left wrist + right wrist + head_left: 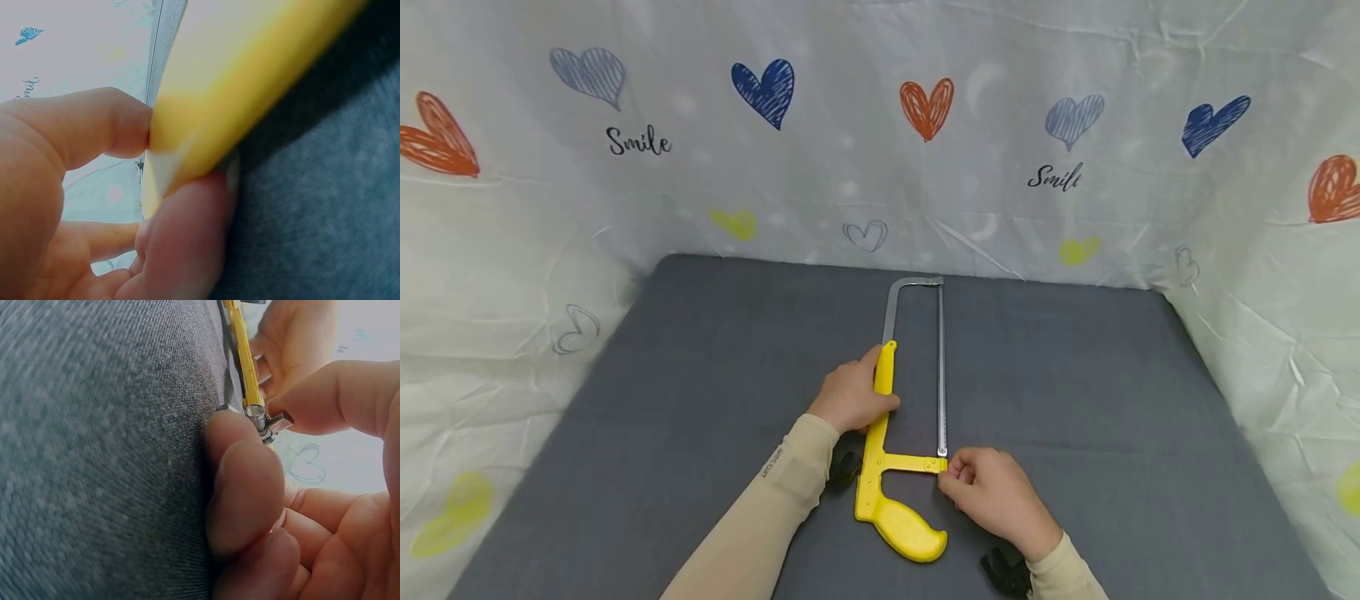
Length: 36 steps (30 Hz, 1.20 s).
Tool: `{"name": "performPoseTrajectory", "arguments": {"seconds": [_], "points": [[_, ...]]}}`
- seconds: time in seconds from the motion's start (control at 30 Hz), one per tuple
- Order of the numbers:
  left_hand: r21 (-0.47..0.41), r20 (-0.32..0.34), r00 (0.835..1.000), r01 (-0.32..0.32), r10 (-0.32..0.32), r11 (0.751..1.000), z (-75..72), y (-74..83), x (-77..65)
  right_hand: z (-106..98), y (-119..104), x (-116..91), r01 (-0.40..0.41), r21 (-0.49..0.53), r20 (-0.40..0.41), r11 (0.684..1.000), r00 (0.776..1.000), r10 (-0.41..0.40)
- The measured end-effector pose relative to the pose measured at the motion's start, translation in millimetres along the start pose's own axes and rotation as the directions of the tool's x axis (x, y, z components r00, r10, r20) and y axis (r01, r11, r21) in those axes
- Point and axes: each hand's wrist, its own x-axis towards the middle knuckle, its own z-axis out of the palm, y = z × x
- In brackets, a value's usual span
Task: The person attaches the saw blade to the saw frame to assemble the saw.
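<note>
A hacksaw with a yellow handle (910, 529) lies on the grey cloth, its silver bow (892, 308) pointing away from me. Its blade side (942, 367) runs along the right. My left hand (850, 396) grips the yellow frame bar (886, 371) about midway; close up in the left wrist view, thumb and fingers hold the yellow bar (219, 81) from both sides. At the right end of the yellow crosspiece (913, 462), my right hand (996, 492) pinches a metal wing nut (282, 421) on a threaded bolt (255, 415). Its other fingers are curled.
Grey cloth (700, 350) covers the table around the saw. A white curtain (820, 175) printed with hearts rises behind and at both sides. Black wrist devices sit under the left wrist (846, 472) and near the right cuff (1004, 573).
</note>
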Motion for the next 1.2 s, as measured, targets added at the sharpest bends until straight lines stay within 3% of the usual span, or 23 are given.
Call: {"name": "performPoseTrajectory", "arguments": {"seconds": [0.4,0.9,1.2], "points": [[0.024,0.001,1.000,0.007,-0.007,1.000,-0.1,-1.3,-0.2,1.1,-0.4,-1.1,-0.041,0.025,0.001,0.999,0.999,0.041],[0.018,-0.002,1.000,0.015,-0.015,1.000,-0.2,-0.3,1.1,0.1,0.1,-0.7,0.040,-0.076,-0.030,0.996,0.999,-0.043],[0.033,-0.008,1.000,0.013,-0.012,0.999,-0.8,1.1,1.0,-2.3,-2.7,-3.6,0.065,-0.058,-0.015,0.996,0.998,-0.066]]}}
